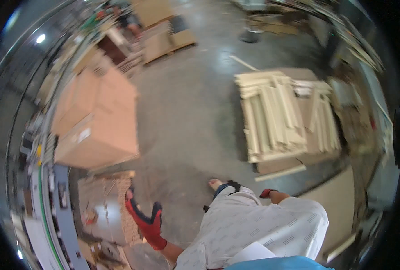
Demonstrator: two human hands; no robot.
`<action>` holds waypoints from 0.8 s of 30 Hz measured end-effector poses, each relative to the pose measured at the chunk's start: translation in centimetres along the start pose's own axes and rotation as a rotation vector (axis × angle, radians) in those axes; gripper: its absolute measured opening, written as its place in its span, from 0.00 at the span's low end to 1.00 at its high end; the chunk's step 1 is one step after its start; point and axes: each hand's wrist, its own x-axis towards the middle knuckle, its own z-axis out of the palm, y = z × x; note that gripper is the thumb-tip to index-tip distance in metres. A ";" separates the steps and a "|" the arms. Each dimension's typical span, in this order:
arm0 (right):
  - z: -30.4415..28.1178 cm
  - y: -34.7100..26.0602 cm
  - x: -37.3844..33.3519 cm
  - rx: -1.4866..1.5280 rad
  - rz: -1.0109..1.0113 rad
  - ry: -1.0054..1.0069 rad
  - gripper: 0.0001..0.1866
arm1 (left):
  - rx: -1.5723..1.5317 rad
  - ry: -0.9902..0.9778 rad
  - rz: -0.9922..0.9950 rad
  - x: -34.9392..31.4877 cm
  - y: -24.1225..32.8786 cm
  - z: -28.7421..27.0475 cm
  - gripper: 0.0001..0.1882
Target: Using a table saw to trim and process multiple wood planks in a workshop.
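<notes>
My left hand (148, 224), in a red glove with dark finger patches, hangs over the floor with thumb and fingers apart. Nothing is in it. In the picture it lies beside a low stack of brown board (129, 211) whose ragged edge faces it. My right hand (266, 193), also in a red glove, shows only in part beyond the pale printed cloth (258, 220) at my front. Its fingers are too small and blurred to read, and whether it holds anything is hidden. One foot (215, 183) shows ahead of the cloth.
Large cardboard cartons (101, 117) stand on the left, beside a long conveyor-like rail (44, 202). At the right lies a pallet-sized pile of pale wooden strips (274, 119); a loose strip (281, 173) is on the floor before it. A dark bucket (250, 36) stands far off.
</notes>
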 end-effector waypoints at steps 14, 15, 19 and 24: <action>-35.5 -38.5 6.2 0.691 -0.726 0.275 0.17 | 0.178 -0.106 -0.211 15.4 -24.9 1.9 0.45; -35.6 -38.2 8.0 0.717 -0.717 0.293 0.17 | 0.169 -0.125 -0.187 18.2 -26.1 3.1 0.45; -30.1 -31.6 19.7 -0.028 -0.394 0.260 0.20 | 0.134 -0.237 -0.134 27.9 -31.4 4.2 0.43; -29.0 -35.9 14.5 0.397 -0.056 -0.094 0.19 | -0.480 -0.171 0.072 46.9 -33.5 11.8 0.40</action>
